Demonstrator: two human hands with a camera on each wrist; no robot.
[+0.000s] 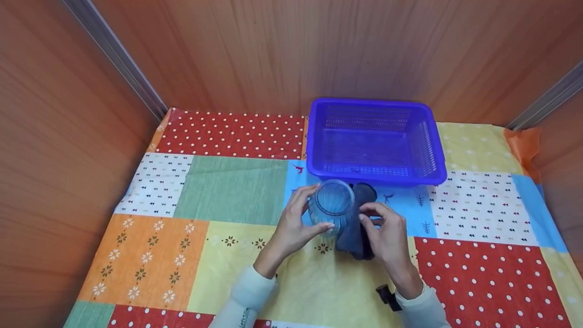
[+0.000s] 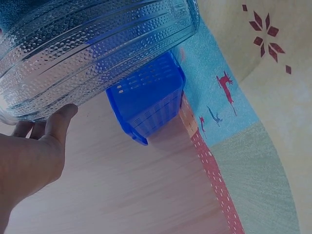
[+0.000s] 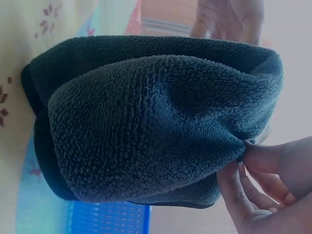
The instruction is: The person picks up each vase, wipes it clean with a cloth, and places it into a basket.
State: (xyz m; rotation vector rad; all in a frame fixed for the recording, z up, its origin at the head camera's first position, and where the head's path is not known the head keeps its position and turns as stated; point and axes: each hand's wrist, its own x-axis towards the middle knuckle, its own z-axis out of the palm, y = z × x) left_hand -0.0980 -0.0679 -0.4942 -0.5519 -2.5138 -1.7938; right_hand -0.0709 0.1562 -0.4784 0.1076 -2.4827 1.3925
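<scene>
My left hand [image 1: 294,225] grips a clear ribbed glass jar [image 1: 331,200] around its side, the thumb across its near face. In the left wrist view the jar [image 2: 97,53] shows a pebbled, ridged wall, with fingertips along its edge. My right hand [image 1: 387,232] pinches a dark grey terry cloth [image 1: 354,228] between thumb and fingers, right beside the jar. The right wrist view shows the cloth [image 3: 146,126] folded over and hanging in front of the jar, hiding most of it. The pinched spot puckers at the fingertips of the right hand [image 3: 268,180].
A purple-blue plastic basket [image 1: 375,179] with slotted sides stands just beyond the hands, against the wood-grain back wall [image 1: 291,54]. A patchwork-print cloth [image 1: 237,191] covers the table. Wood-grain panels rise at left and right. A dark strap [image 1: 388,297] hangs by the right wrist.
</scene>
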